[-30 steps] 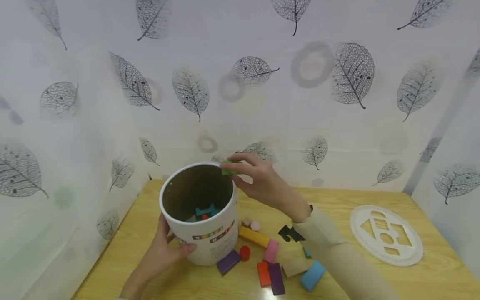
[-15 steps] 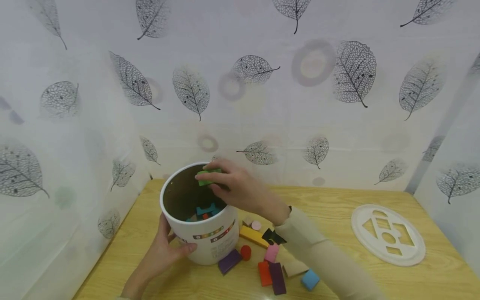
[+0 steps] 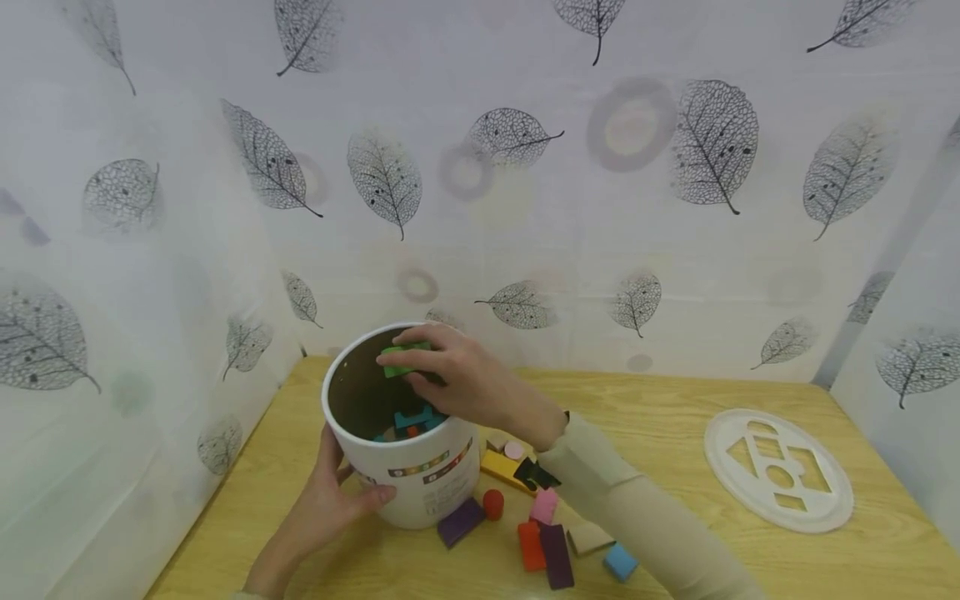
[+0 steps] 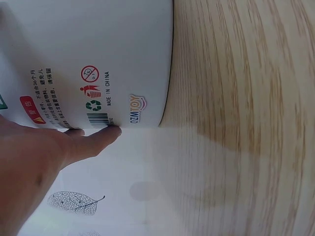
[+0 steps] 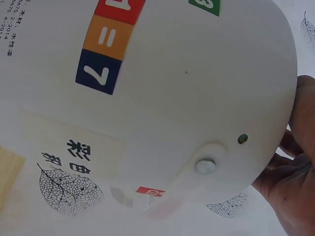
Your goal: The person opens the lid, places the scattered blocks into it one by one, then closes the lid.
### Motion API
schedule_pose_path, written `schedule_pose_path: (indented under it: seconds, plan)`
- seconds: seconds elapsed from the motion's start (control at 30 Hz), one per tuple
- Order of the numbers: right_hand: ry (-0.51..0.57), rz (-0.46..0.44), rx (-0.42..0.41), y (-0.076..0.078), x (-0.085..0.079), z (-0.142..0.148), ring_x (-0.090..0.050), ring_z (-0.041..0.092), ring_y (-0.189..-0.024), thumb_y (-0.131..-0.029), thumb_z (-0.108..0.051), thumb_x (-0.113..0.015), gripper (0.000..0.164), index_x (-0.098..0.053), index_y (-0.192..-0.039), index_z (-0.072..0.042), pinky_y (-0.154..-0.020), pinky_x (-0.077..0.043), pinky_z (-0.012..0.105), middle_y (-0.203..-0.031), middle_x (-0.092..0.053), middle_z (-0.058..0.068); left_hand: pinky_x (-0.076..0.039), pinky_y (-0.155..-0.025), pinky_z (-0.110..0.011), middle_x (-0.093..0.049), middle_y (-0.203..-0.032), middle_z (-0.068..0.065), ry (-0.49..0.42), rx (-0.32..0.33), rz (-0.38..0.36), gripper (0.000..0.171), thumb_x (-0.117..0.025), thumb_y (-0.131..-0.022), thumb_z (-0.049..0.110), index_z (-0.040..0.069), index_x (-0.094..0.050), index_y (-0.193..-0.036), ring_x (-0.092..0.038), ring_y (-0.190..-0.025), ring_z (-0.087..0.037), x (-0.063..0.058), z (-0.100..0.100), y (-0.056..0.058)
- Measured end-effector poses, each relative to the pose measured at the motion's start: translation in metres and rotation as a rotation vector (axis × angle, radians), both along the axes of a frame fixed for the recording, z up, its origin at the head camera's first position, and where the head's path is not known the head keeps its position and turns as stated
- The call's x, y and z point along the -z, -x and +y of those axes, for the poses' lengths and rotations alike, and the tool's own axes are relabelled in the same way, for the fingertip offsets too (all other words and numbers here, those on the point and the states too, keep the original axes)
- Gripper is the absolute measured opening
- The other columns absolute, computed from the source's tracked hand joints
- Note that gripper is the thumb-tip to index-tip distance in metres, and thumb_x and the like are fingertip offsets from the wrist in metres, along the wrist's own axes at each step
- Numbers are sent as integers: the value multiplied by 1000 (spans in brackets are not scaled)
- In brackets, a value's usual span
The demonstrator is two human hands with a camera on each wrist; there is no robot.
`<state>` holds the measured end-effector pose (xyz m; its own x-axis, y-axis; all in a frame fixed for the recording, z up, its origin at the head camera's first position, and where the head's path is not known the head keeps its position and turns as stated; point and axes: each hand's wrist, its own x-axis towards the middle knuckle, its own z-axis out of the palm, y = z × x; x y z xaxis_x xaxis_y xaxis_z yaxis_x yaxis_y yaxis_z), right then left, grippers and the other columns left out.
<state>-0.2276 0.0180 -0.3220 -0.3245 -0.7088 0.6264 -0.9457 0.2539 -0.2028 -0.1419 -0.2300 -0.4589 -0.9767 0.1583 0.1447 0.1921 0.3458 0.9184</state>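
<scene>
A white bucket [image 3: 423,500] with printed coloured labels stands on the table, tilted slightly. My left hand [image 3: 328,507] holds its left side, the thumb lying across the front and the other fingers round the far side. Pinched in my right hand [image 3: 465,379] is a green block [image 3: 402,360], which hangs inside the bucket's mouth below the rim. Teal pieces [image 3: 414,418] and a bit of red lie at the bottom. In the right wrist view the bucket's wall [image 5: 187,98] covers most of the frame and hides the green block.
Right of the bucket lie a purple block [image 3: 461,522], a red cylinder [image 3: 492,504], a yellow bar [image 3: 504,468], a pink block [image 3: 544,505], a red block [image 3: 531,546] and a blue block [image 3: 620,562]. A white disc with cut-out shapes [image 3: 780,471] lies farther right.
My right hand has moved left and down with the green block, from beside the bucket's right rim into its mouth. The left hand has kept its hold.
</scene>
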Motion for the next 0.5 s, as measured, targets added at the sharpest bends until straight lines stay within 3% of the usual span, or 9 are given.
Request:
schedule_pose_path:
  seconds: [0.17, 0.5]
  plan:
    - [3, 0, 2, 0, 0, -1, -63, 27, -124, -94, -5, -72, 33, -73, -126, -12, -105, -58, 37, -130, -66, 15, -34, -106, -84, -9, -171, -15, 5, -6, 6, 125, -86, -81, 16, 37, 6, -163, -21, -151, -53, -2, 1, -2]
    - [70, 26, 12, -1, -1, 3, -65, 25, -118, -93, -9, -74, 29, -75, -122, -11, -101, -58, 26, -126, -67, 14, -34, -105, -85, -10, -170, -15, -6, -5, 19, 125, -85, -80, 15, 36, 5, -163, -24, -149, -53, 0, 1, 0]
